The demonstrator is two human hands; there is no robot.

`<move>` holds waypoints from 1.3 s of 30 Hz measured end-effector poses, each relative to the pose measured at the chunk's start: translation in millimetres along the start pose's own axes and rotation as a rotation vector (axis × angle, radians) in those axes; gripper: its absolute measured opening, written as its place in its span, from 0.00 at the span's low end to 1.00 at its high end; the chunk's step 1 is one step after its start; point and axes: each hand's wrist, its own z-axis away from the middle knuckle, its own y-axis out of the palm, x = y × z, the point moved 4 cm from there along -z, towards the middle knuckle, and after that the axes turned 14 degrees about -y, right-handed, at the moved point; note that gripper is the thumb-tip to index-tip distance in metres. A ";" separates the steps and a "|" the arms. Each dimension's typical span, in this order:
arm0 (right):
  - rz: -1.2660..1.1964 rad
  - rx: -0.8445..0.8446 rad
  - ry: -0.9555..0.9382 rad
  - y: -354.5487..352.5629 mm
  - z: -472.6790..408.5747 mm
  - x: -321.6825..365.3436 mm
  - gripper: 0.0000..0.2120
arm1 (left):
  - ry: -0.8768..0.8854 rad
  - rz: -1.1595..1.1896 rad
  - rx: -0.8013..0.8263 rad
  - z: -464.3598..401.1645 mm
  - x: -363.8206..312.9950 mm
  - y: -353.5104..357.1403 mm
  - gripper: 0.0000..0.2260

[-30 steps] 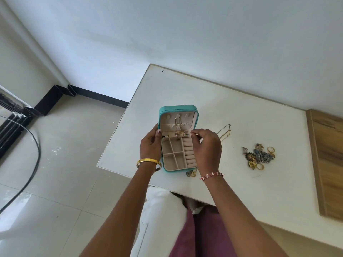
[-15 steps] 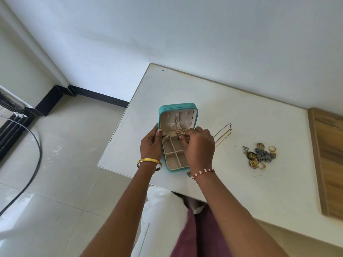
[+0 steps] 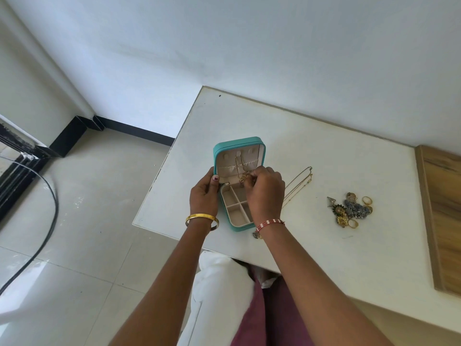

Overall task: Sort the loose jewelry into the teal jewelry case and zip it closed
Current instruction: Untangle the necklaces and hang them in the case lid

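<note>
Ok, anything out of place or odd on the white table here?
One small thing: a metallic trinket sits at the white table's near edge, below the open teal zip jewelry case, apart from the main jewelry pile. Nothing looks spilled or damaged.

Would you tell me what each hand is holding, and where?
The left hand holds the teal jewelry case at its left edge. The right hand pinches the gold necklace at its lower, pendant end.

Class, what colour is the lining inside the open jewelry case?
Pale beige-cream lining inside the teal jewelry case, seen best in the head view.
</note>
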 end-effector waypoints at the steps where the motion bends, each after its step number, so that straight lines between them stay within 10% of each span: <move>1: -0.032 -0.012 -0.002 0.1 0.8 -0.6 0.06 | 0.001 -0.008 0.000 0.2 -0.1 0.0 0.15; 19: 0.173 -0.024 -0.178 -4.1 3.2 5.9 0.05 | 0.000 -0.035 0.000 -0.5 0.3 0.6 0.15; 31: -0.562 -0.131 0.215 -13.7 -8.1 -2.4 0.03 | 0.038 -0.055 -0.012 2.9 -2.1 0.6 0.15; 39: -0.454 -0.114 0.152 -16.7 0.6 -12.4 0.07 | 0.042 -0.053 -0.016 2.2 -2.0 0.4 0.15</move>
